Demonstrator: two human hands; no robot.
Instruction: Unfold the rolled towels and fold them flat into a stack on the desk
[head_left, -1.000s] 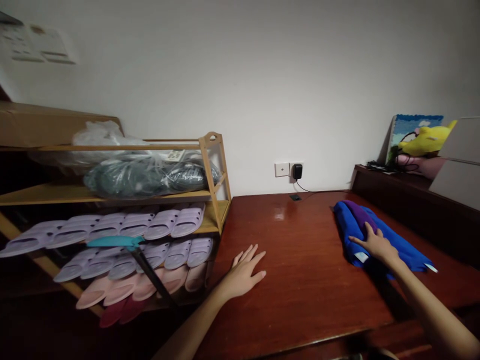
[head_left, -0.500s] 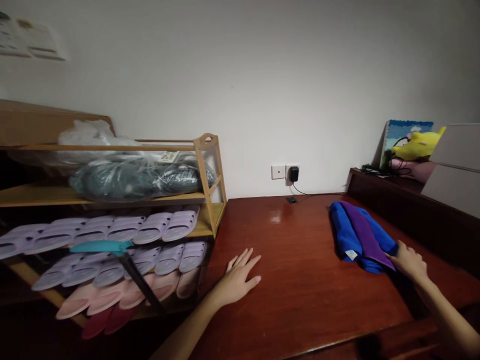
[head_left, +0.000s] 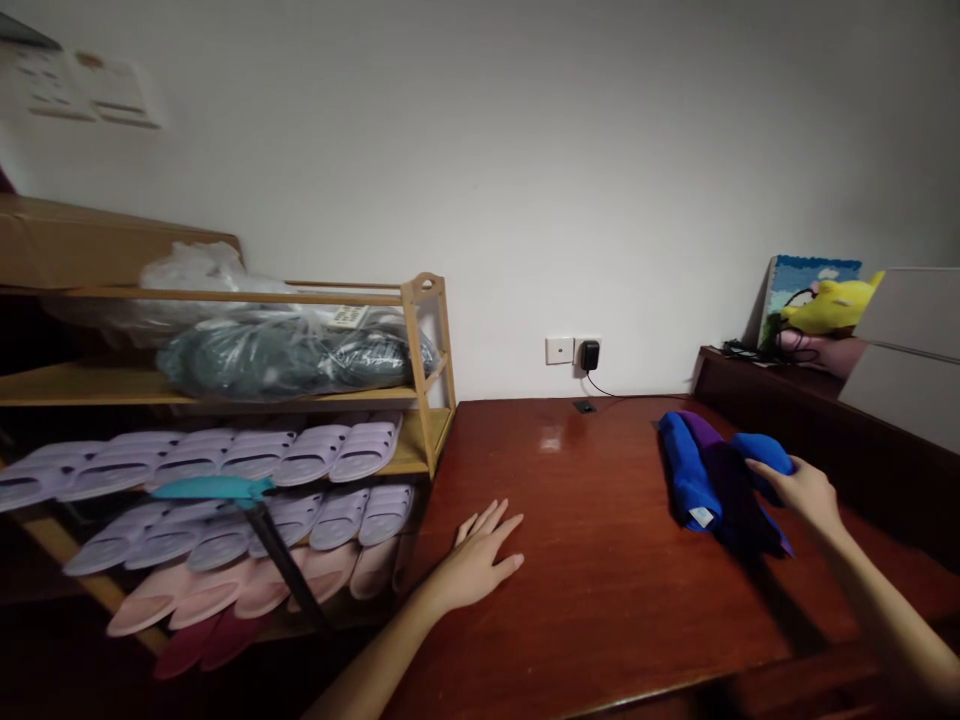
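My left hand [head_left: 484,560] lies flat on the reddish-brown wooden desk [head_left: 585,580], fingers spread and holding nothing. At the right, my right hand [head_left: 808,495] grips one end of a rolled blue cloth [head_left: 761,455], raised above the desk. Just left of it lies a purple cloth [head_left: 712,450], partly in shadow. Along that cloth's left side rests another blue roll [head_left: 684,470], with a white tag at its near end. I cannot tell whether the blue and purple pieces are joined.
On the left stands a wooden rack [head_left: 420,370] with rows of slippers [head_left: 367,445] and a plastic-wrapped bundle [head_left: 285,355]. A black adapter [head_left: 590,354] is plugged into the wall. A raised ledge [head_left: 795,385] along the right bears a yellow plush toy [head_left: 825,308] and white boxes [head_left: 907,340].
My right hand has lifted the right-hand blue roll off the desk, away from the purple cloth. My left hand stays in place. The view has shifted slightly.
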